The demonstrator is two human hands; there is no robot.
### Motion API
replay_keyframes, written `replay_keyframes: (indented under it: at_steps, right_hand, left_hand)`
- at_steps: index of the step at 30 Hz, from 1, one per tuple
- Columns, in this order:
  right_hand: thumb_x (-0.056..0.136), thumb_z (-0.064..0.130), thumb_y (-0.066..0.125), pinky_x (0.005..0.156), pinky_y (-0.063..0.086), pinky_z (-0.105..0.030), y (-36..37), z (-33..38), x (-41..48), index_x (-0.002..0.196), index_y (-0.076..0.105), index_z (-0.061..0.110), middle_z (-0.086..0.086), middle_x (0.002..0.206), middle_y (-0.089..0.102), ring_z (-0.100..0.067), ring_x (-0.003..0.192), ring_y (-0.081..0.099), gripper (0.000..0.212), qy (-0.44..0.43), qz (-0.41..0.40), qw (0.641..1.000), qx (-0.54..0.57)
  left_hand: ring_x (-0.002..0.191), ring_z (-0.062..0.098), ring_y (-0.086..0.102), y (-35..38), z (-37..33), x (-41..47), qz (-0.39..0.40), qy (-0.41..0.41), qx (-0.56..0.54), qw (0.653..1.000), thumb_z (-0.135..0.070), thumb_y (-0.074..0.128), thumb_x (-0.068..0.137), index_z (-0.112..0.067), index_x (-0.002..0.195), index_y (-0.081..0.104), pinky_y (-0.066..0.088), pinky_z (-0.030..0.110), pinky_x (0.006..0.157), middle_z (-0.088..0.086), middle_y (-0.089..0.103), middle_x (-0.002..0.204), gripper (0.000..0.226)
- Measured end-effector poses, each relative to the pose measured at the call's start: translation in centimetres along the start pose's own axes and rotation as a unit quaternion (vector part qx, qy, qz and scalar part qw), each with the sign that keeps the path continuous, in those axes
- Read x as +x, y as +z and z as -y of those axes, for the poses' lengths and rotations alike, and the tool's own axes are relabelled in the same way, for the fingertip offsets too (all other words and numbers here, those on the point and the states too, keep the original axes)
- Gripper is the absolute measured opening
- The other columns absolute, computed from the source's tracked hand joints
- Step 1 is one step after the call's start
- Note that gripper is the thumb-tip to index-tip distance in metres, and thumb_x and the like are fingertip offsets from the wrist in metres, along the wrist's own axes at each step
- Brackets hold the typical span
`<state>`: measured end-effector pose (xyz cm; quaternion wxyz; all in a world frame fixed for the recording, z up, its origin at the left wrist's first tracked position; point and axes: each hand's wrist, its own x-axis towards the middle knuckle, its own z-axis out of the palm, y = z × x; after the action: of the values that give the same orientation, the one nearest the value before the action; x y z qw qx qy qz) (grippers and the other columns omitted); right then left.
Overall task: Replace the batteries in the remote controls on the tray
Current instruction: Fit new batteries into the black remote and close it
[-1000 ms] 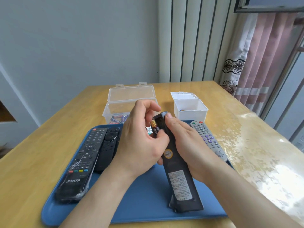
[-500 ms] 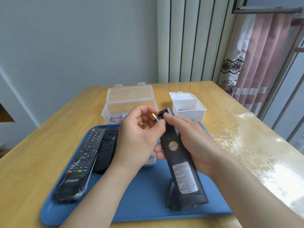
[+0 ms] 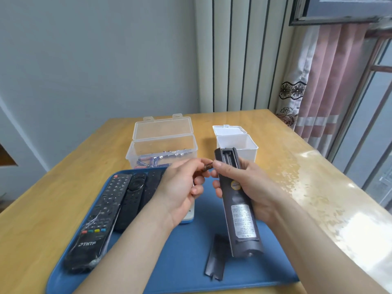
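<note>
Tabletop (image 3: 63,187): wooden, and it carries all I see.
Tray (image 3: 180,262): blue, at the near edge, below both hands.
Clear box (image 3: 163,145): lid up, behind the tray, blue cells inside.
White box (image 3: 250,153): open, beside the clear box; I cannot see inside.
Black remote (image 3: 237,209): back up, tilted over the tray, my right hand (image 3: 254,187) wrapped round its middle; the open bay looks empty.
Other remotes (image 3: 99,219): side by side on the tray's left.
Left hand (image 3: 180,187): fingertips clamped on the battery, just left of the bay.
Cover (image 3: 215,257): loose on the tray.
Battery (image 3: 207,166): brownish, so I judge it spent.
Risk: the pinch is slight, so a slip could drop it among the remotes. Put in the clear box, it would mix with fresh cells. A forearm could also sweep the cover off.
</note>
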<state>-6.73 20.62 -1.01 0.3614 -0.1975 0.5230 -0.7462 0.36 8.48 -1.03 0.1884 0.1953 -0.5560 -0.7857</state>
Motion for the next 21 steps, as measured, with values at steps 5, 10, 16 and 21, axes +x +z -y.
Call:
replay_keyframes:
  at_steps: [5, 10, 16, 21]
  right_hand:
    - [0.079, 0.003, 0.072, 0.047, 0.048, -0.023, -1.1, 1.4, 1.1, 0.083, 0.064, 0.002, -0.014, 0.062, 0.059, -0.018, 0.048, 0.054, 0.009, -0.012, -0.035, 0.999, -0.030]
    - [0.082, -0.006, 0.066, 0.047, 0.050, -0.025, -3.4, 4.6, 3.0, 0.096, 0.060, 0.003, -0.012, 0.064, 0.058, -0.018, 0.048, 0.055, 0.018, -0.025, -0.098, 0.995, -0.009]
    - [0.087, -0.002, 0.061, 0.056, 0.059, -0.029, -6.7, 5.5, 5.7, 0.094, 0.060, 0.001, -0.018, 0.081, 0.063, -0.023, 0.062, 0.064, 0.008, -0.030, -0.159, 0.979, 0.126]
    - [0.090, -0.004, 0.058, 0.066, 0.060, -0.036, -6.9, 4.8, 7.3, 0.100, 0.059, -0.005, -0.025, 0.089, 0.063, -0.030, 0.077, 0.064, 0.011, -0.023, -0.157, 0.982, 0.102]
  left_hand:
    - [0.052, 0.011, 0.039, 2.2, -0.4, 2.1, 0.067, -0.005, 0.100, 0.993, -0.013, 0.055, 0.093, -0.008, 0.075, 0.057, 0.021, 0.017, 0.039, 0.007, 0.050, 0.063, 0.020]
    - [0.053, 0.012, 0.035, 5.9, -2.1, 6.5, 0.072, -0.014, 0.099, 0.992, 0.004, 0.041, 0.093, -0.010, 0.082, 0.049, 0.022, 0.016, 0.038, 0.005, 0.041, 0.062, 0.020]
    - [0.060, 0.014, 0.036, 8.2, -2.5, 13.2, 0.053, 0.028, 0.235, 0.970, 0.016, 0.026, 0.085, -0.015, 0.093, 0.055, 0.029, 0.023, 0.049, 0.006, 0.042, 0.069, 0.042]
    - [0.068, 0.015, 0.049, 9.1, -1.2, 15.8, 0.123, 0.055, 0.352, 0.926, 0.019, 0.030, 0.082, -0.013, 0.103, 0.058, 0.042, 0.025, 0.057, 0.001, 0.049, 0.075, 0.047]
